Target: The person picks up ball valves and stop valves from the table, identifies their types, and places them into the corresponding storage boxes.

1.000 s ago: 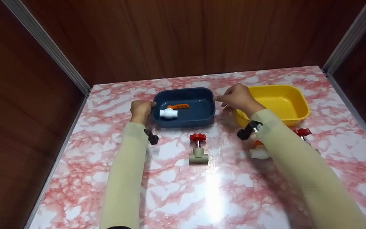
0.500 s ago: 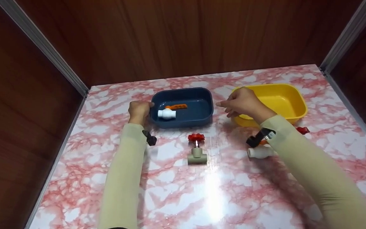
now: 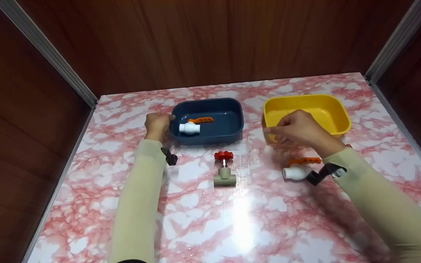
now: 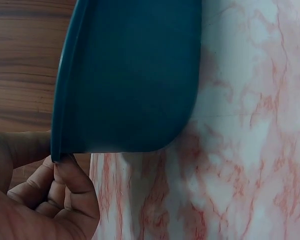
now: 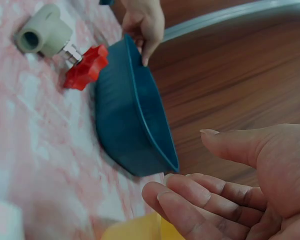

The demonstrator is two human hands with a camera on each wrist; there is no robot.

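Blue basin (image 3: 210,140) stands on the marbled table (image 3: 196,223), left rim pinched between thumb and fingers of the left hand (image 3: 156,125), while the right hand (image 3: 295,128), thumb and fingers parted, hangs near the yellow basin (image 3: 330,117).

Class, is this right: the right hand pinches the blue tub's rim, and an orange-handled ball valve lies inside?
Wrong hand: the head view shows the left hand pinching the blue tub's rim. The orange-handled ball valve is inside.
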